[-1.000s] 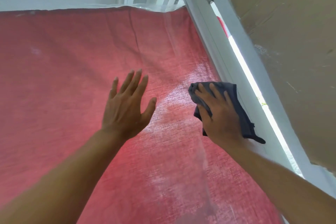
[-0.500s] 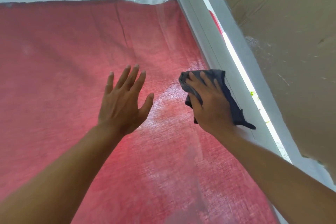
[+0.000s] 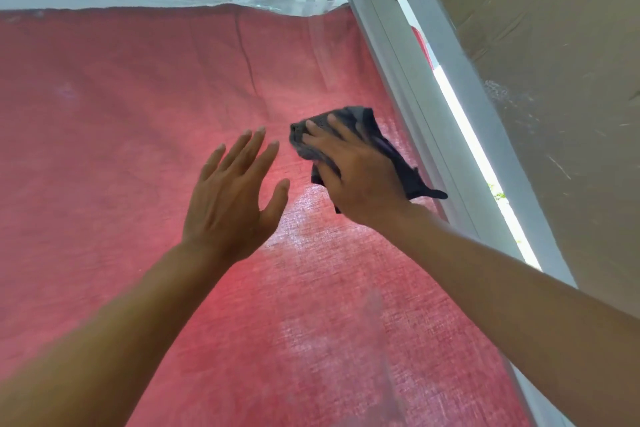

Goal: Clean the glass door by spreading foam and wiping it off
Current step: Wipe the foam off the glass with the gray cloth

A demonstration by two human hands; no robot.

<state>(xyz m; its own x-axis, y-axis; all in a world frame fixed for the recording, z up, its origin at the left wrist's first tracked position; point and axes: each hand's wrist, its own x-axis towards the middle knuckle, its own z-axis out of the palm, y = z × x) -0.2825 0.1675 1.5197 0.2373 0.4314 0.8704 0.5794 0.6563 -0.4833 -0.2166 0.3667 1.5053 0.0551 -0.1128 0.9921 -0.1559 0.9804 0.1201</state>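
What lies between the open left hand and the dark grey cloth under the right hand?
Nothing solid: in the head view only bare glass door, backed by red curtain, separates the left hand from the dark grey cloth under the right hand.

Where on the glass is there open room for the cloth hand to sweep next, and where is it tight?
Open: the wide pane left of the left hand, and the stretch below between both forearms. Tight: the strip between the right hand with the grey cloth and the white door frame.
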